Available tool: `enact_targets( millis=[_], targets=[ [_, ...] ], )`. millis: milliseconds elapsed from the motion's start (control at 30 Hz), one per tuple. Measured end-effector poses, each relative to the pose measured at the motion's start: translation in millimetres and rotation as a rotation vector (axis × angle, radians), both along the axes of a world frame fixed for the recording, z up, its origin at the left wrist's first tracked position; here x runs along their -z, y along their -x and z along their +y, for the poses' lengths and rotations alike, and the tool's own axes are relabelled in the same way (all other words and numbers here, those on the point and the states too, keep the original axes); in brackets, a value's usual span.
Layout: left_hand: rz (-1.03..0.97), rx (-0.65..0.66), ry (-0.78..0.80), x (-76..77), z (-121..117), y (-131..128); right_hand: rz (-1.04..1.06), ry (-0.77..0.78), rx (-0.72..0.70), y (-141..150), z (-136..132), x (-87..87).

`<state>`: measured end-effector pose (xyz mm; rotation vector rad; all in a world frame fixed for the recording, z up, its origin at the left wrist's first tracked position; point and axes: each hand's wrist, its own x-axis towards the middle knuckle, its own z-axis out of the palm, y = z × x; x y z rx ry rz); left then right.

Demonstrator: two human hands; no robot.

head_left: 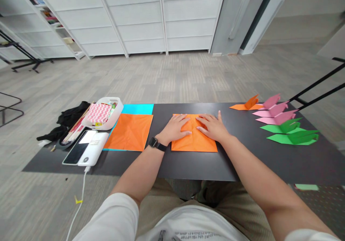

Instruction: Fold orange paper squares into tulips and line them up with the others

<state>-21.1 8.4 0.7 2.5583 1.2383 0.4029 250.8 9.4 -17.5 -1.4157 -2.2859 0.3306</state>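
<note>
A square sheet of orange origami paper (194, 143) lies flat on the dark table in front of me, with faint creases across it. My left hand (176, 129) rests on its left half, fingers stretched out and palm down. On the right half lies my right hand (212, 126), also flat with its fingers spread. Both hands press on the paper and neither grips it. To the left, another orange sheet (132, 133) sits over a cyan sheet (138, 109), whose edges show behind it.
At the right stand folded paper birds: an orange one (246, 103), several pink ones (275, 112) and green ones (295, 137). On the left are a white basket (118, 108), a phone (74, 156), a white power bank (94, 149) with a cable, and black cloth (71, 115).
</note>
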Motion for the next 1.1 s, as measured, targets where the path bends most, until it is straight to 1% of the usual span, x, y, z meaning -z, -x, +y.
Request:
enact_targets(
  millis=[67,133,167,267,300,333,367,433,500,533,600,700,767,833,867,933,1000,1100],
  targets=[
    [-0.001,0.030,0.002,-2.3,0.7,4.7,0.039,0.009,0.005,-1.7,2.6,0.2],
    [0.014,0.037,0.022,-2.5,1.7,8.5,0.055,-0.012,0.047,-9.5,5.9,0.2],
    [0.020,0.034,0.032,-1.9,2.3,9.7,0.051,-0.035,0.092,-15.9,7.8,0.2],
    [0.020,0.022,0.044,1.4,4.2,10.9,0.027,-0.125,0.296,-40.5,13.2,-0.6],
    [0.018,0.018,0.044,2.5,4.7,10.6,0.043,-0.143,0.349,-48.2,14.6,-1.3],
    [0.017,0.014,0.042,3.4,5.1,10.2,0.063,-0.151,0.363,-54.3,15.6,-2.2],
    [0.017,0.009,0.039,4.1,5.5,9.7,0.089,-0.150,0.349,-58.4,16.1,-3.1],
    [0.020,0.004,0.034,5.1,6.0,8.7,0.123,-0.127,0.251,-59.4,15.7,-4.1],
    [0.027,0.001,0.033,5.3,6.2,8.0,0.109,-0.093,0.135,-52.9,14.0,-3.1],
    [0.030,-0.002,0.033,5.2,6.1,7.7,0.079,-0.079,0.105,-48.4,13.2,-1.8],
    [0.035,-0.013,0.034,4.6,5.5,6.8,0.016,-0.052,0.110,-40.5,12.3,1.3],
    [0.042,-0.047,0.009,2.9,2.7,4.4,-0.003,-0.063,0.203,-37.2,13.1,2.6],
    [0.044,-0.096,-0.037,1.1,0.1,2.4,0.035,-0.106,0.260,-39.7,13.5,-1.2],
    [0.047,-0.174,-0.082,-1.3,-2.4,1.0,0.077,-0.142,0.269,-41.4,12.1,-7.6],
    [0.050,-0.211,-0.094,-2.6,-3.2,0.6,0.088,-0.148,0.248,-40.6,10.7,-10.8],
    [0.053,-0.256,-0.092,-5.0,-3.7,0.5,0.085,-0.130,0.162,-35.0,6.8,-15.2],
    [0.027,-0.250,-0.078,-6.4,-2.3,1.5,0.040,-0.085,0.059,-25.5,2.7,-15.7],
    [-0.048,-0.232,-0.084,-5.1,1.9,3.9,-0.027,-0.019,-0.020,-13.6,-1.4,-12.9]
  ],
)
